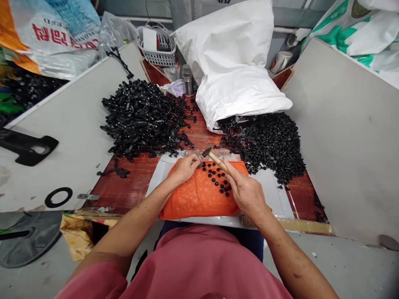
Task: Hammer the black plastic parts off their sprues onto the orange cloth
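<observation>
My right hand (247, 193) grips the wooden handle of a small hammer (218, 161), its metal head tilted up to the left. Close by on the left, my left hand (186, 168) has its fingers pinched at the far edge of an orange cloth (196, 199). A small black part shows at those fingertips, too small to make out fully. Between the two hands, several round black pieces (217, 183) lie scattered on the cloth. Just beyond the hammer head is a worn stone-like slab (229, 156).
A heap of black linked parts (141, 120) stands at the left, and a heap of small black pieces (274, 141) at the right, spilling from a white sack (240, 62). Pale side boards (352, 137) flank the red-brown tabletop (132, 191). Behind are a grey basket (158, 56) and a metal-capped jar (187, 81).
</observation>
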### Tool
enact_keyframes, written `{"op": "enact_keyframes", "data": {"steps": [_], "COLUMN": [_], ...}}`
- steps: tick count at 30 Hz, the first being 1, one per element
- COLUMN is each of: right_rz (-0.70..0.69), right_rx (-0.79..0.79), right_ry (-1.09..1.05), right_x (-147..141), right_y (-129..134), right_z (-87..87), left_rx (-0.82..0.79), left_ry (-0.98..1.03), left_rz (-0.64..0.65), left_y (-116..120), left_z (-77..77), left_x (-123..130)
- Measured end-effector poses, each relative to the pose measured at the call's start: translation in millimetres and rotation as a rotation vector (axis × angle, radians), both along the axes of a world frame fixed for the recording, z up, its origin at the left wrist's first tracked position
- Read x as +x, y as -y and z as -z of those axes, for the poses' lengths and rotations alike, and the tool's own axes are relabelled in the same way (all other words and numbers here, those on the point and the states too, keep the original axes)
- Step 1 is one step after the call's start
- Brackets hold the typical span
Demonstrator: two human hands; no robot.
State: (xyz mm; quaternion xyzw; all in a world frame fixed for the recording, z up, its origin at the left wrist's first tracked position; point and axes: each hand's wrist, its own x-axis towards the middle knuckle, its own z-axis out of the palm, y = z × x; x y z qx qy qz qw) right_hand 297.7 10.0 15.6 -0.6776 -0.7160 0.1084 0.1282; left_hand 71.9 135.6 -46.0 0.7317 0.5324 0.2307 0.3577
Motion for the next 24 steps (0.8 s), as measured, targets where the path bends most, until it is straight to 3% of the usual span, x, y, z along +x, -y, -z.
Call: {"op": "enact_keyframes", "data": {"steps": [3, 7, 13, 15, 17, 20, 24], "right_rz": [-0.037, 0.006, -0.046, -0.036, -0.021, 0.03, 0.059], "right_rx": [-0.053, 0.048, -0.034, -0.012, 0.004, 0.063, 0.031], "right_ry": [0.068, 0.05, 0.119, 0.086, 0.017, -0.238, -0.579], "right_x": [1, 5, 6, 6, 7, 8, 0], "right_y": [-1, -3, -7, -8, -7, -6, -8], "right_z": [1.1, 3.2, 5.0, 3.4, 1.0, -2.9, -6.0], "left_rx": [0.005, 0.007, 0.003, -0.065, -0.238, -0.496, -0.619], "left_ry": [-0.053, -0.085, -0.066, 0.044, 0.259, 0.654, 0.955], "left_rz": [0.001, 0.006, 0.0, -0.034, -0.097, -0.149, -0.177], "left_y": [2, 3, 5, 7, 10, 16, 25], "left_z": [-5.7, -11.6, -13.2, -15.9, -22.5, -38.1, -53.1], "left_x": [1, 1, 4, 4, 2, -5, -10]}}
